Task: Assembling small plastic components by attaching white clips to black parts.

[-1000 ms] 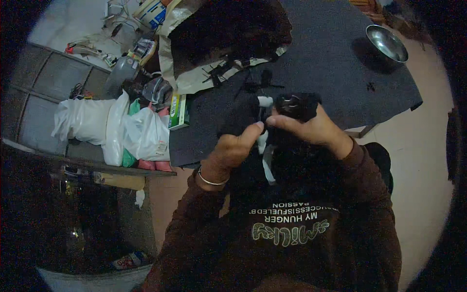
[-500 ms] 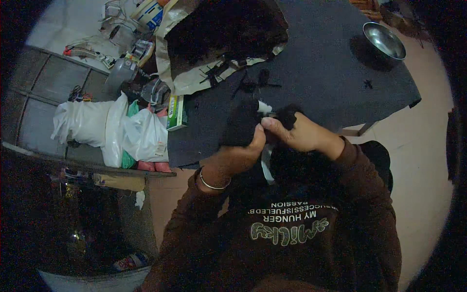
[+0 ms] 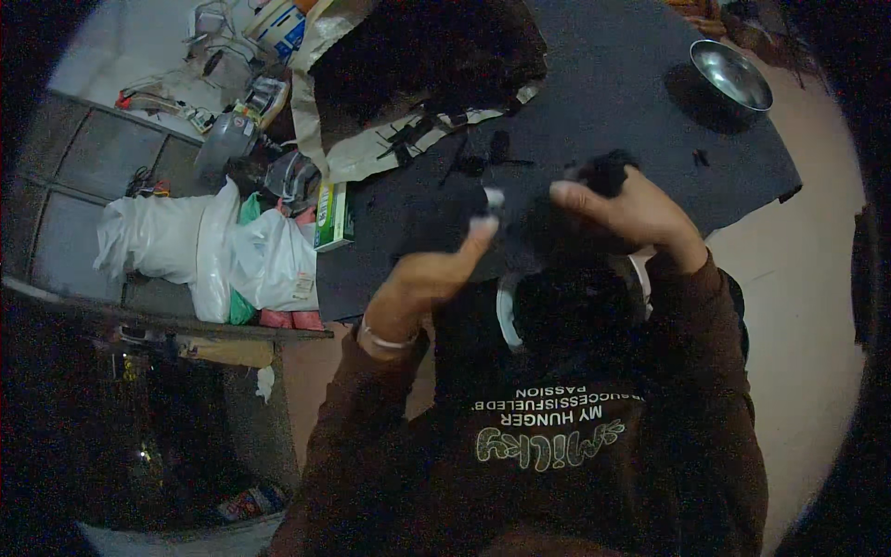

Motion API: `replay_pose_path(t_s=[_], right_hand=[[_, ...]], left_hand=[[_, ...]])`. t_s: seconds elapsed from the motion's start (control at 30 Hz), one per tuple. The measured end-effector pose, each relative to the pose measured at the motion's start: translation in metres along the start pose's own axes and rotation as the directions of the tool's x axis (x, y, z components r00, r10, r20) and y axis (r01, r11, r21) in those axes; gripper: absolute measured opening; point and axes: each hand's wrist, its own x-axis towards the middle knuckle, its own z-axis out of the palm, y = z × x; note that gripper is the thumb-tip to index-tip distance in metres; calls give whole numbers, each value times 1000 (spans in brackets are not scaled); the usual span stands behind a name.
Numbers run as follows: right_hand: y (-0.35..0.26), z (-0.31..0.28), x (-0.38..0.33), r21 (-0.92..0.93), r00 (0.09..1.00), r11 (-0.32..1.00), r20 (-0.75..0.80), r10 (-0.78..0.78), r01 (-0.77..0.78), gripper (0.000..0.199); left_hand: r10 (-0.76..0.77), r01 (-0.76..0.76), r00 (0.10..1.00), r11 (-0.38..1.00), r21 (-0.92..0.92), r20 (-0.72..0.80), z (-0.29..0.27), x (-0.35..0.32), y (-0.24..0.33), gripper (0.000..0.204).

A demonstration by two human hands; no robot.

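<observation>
My left hand [image 3: 432, 277] is closed, thumb pressed beside a small white piece [image 3: 494, 197] at the edge of a dark mass that hides my other fingers. My right hand [image 3: 640, 213] is lifted apart to the right, its thumb pointing left. A black bit [image 3: 608, 174] shows at its fingers, which are dark and blurred, so their grip is unclear. Beneath the hands, a pale curved rim [image 3: 506, 314] surrounds something black at my lap. Several small black pieces [image 3: 473, 165] lie on the dark cloth [image 3: 613, 84] beyond my left hand.
A large open sack [image 3: 357, 156] with black contents lies at the back. The metal bowl [image 3: 731, 76] stands at the far right. To the left are a green-white box [image 3: 332, 218], white plastic bags [image 3: 274, 260] and a grey machine [image 3: 227, 139].
My hands were together at the white piece and have parted. The right moved right and up; the left moved slightly left. A pale rim at my lap shows more.
</observation>
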Motion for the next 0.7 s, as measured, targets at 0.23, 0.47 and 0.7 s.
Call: replay_pose_path(t_s=[0.23, 0.47, 0.7], right_hand=[[13, 1, 10, -46, 991, 999, -132, -16, 10, 35], [24, 8, 18, 1, 928, 999, -368, 51, -54, 30], [19, 18, 15, -100, 924, 976, -315, -217, 195, 27]], left_hand=[[-308, 215, 931, 896, 388, 197, 17, 83, 16, 47], [402, -268, 891, 840, 472, -209, 51, 63, -9, 39], [582, -492, 770, 803, 335, -262, 35, 16, 7, 28]])
